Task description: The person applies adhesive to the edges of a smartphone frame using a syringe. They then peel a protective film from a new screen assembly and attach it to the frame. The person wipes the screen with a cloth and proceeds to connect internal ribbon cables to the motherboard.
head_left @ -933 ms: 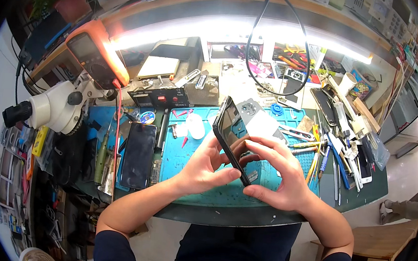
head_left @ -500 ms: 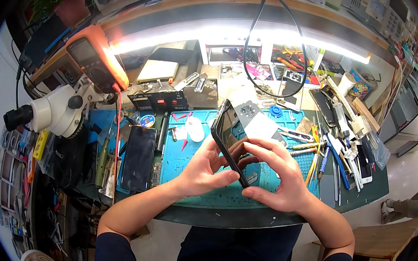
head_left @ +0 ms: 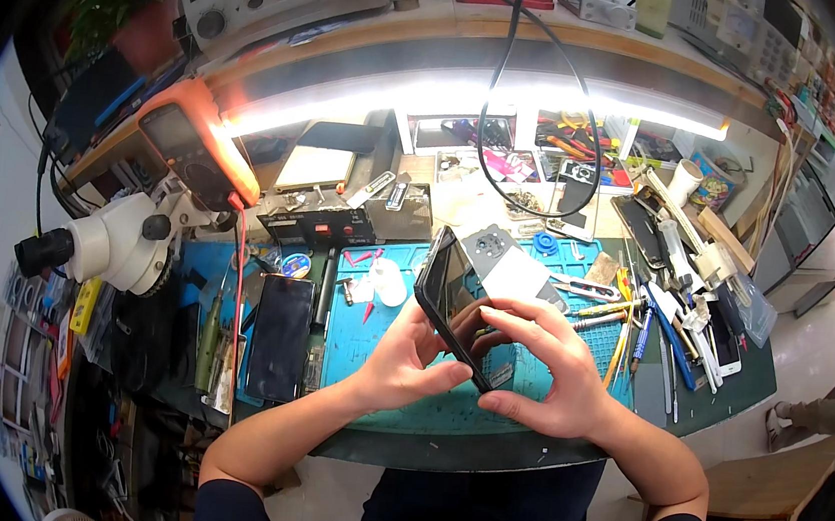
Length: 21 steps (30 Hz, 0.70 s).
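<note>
A black smartphone (head_left: 446,298) is held on a slant above the blue work mat, its dark glossy face turned to the right. My left hand (head_left: 410,360) is closed round its left side, the thumb lying near the bottom end. On the other side my right hand (head_left: 563,370) curls in, fingertips against the screen side and thumb by the lower corner. Beyond the phone lies a grey back panel (head_left: 488,245) with round camera openings, beside a white piece. Another dark phone (head_left: 279,338) lies flat left of the mat.
Left stand a white microscope (head_left: 113,241) and an orange multimeter (head_left: 197,144). Tweezers, pens and screwdrivers (head_left: 644,328) crowd the right side. A small white bottle (head_left: 390,283) stands on the mat (head_left: 355,330). A black cable loop (head_left: 492,117) hangs overhead.
The whole view has shifted slightly, showing more of the upper shelf. Both hands keep their hold on the smartphone, which has hardly moved relative to them.
</note>
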Available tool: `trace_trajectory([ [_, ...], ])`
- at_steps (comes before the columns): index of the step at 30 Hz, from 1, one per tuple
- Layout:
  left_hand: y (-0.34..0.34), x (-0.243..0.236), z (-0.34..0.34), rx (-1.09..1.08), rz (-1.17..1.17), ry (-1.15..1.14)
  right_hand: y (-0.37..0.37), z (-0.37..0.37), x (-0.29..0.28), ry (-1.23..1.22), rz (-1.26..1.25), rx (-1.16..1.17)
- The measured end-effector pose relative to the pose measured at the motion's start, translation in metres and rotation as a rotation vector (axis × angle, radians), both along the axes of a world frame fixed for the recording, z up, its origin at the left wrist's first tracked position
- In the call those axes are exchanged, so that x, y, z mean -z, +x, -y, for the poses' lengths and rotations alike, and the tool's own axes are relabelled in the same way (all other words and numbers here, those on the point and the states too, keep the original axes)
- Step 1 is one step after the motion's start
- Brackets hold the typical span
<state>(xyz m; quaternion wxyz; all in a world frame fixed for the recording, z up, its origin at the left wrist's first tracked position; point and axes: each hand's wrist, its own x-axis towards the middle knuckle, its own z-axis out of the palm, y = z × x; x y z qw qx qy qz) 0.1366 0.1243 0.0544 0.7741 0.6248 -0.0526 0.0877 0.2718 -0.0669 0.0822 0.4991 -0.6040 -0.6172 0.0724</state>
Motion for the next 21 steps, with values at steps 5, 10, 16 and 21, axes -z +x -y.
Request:
trace_trajectory([
  [5,0.0011,0.0000,0.0014,0.005,0.003,-0.039,0.0004,-0.0001,0.0000,0.021,0.015,0.002],
  [10,0.0024,0.0025,0.0019,0.012,0.014,-0.064,0.0010,0.0005,-0.0023,0.024,0.050,0.013],
  [16,0.0023,0.0031,0.0016,0.023,0.005,-0.073,0.0007,0.0009,-0.0025,0.014,0.056,0.016],
  [21,0.0015,0.0049,0.0010,0.018,0.006,-0.088,0.0006,-0.0003,-0.0016,0.017,0.059,0.017],
])
